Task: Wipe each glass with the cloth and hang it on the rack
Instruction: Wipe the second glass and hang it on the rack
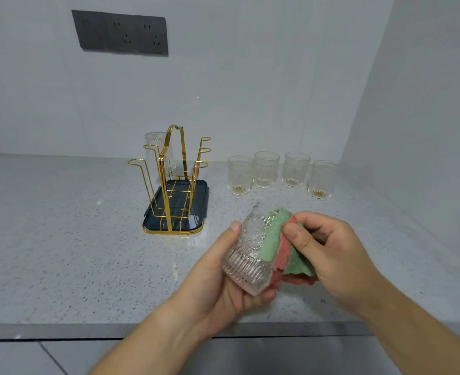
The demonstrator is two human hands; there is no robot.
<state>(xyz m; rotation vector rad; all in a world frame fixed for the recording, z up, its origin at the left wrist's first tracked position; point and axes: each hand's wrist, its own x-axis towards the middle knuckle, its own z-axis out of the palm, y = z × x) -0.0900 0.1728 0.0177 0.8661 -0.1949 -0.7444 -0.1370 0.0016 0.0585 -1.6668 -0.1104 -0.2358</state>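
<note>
- The cloth (275,239) covers the right side of the held glass (246,255). The top rim of this glass is blurry.
- The left hand (223,288) hides the near side of that glass, and most of its fingers are behind it.
- Part of the cloth is tucked under the right hand (329,250).
- The bottom edge cuts off both arms.
- The far glass (153,144) is partly hidden behind the gold wires of the rack (174,180).

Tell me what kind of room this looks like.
Most likely a home kitchen worktop: a speckled stone counter, a gold wire glass rack standing on a dark drip tray, a row of drinking glasses beside it, and a socket panel on the wall above.
</note>
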